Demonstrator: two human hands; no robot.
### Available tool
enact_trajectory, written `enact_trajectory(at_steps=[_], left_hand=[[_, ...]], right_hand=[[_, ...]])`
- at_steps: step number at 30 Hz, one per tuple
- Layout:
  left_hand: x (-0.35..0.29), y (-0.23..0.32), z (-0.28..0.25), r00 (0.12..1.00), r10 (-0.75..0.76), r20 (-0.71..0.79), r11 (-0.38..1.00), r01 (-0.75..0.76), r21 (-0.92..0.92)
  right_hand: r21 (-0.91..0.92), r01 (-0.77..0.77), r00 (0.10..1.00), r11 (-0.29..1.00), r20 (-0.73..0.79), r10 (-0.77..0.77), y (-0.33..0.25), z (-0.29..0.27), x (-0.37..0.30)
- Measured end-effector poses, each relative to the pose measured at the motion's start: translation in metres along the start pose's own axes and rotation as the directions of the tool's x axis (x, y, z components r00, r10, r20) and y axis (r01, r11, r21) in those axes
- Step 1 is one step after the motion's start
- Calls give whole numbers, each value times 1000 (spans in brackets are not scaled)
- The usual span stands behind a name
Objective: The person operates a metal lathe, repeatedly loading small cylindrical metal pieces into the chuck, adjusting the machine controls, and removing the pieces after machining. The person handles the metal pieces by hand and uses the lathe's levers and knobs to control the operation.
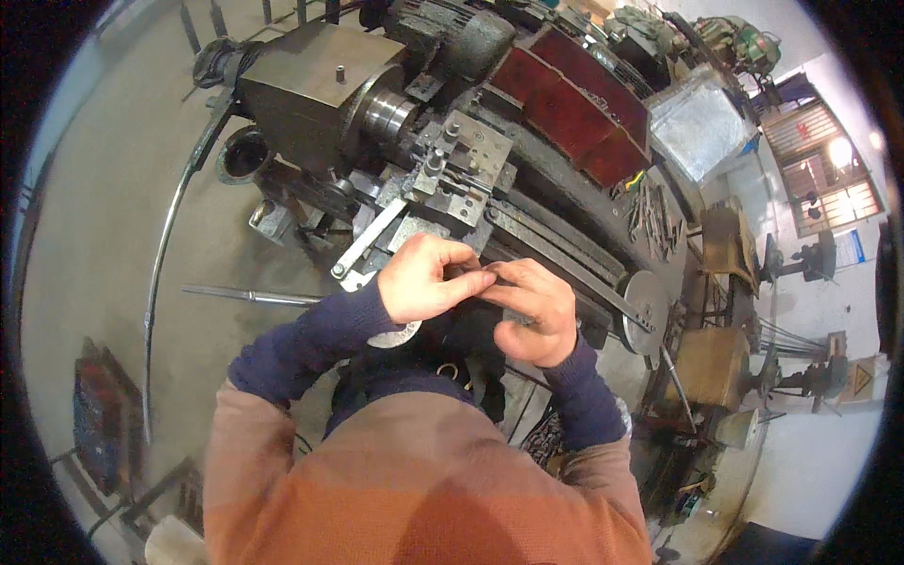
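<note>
My left hand [419, 279] and my right hand [539, 313] meet in front of my chest, fingertips pinched together. Whatever small thing may be between them is hidden by the fingers. Just beyond the hands stands a metal lathe, its tool post [443, 162] carrying a long flat lever [372, 237] that slants down toward my left wrist. Farther left is the shiny round spindle [388, 117] on the grey headstock [306, 80]. A pale curved metal piece [394, 335] shows under my left forearm.
A dark red tray [574, 108] lies behind the lathe bed, with several hand tools [652, 221] to its right. A round disc [646, 311] sits at the bed's right end. One long bar [169, 217] curves down at left; a shorter rod [247, 296] points left. More machines line the right wall.
</note>
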State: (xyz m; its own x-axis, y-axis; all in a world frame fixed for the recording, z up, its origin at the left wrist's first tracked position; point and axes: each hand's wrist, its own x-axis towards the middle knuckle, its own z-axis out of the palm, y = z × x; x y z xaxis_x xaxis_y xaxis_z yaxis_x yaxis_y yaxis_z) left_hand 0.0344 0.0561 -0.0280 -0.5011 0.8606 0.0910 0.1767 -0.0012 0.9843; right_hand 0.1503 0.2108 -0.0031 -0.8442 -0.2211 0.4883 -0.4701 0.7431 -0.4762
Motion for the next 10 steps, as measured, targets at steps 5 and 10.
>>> enact_trajectory(at_steps=[5,10], left_hand=[[-2,8,-39,991,130,40,976,-135,171],[-11,10,-68,986,165,-28,973,-158,169]], right_hand=[[109,66,982,992,171,-84,10,0,38],[126,102,977,987,174,-124,9,13,70]])
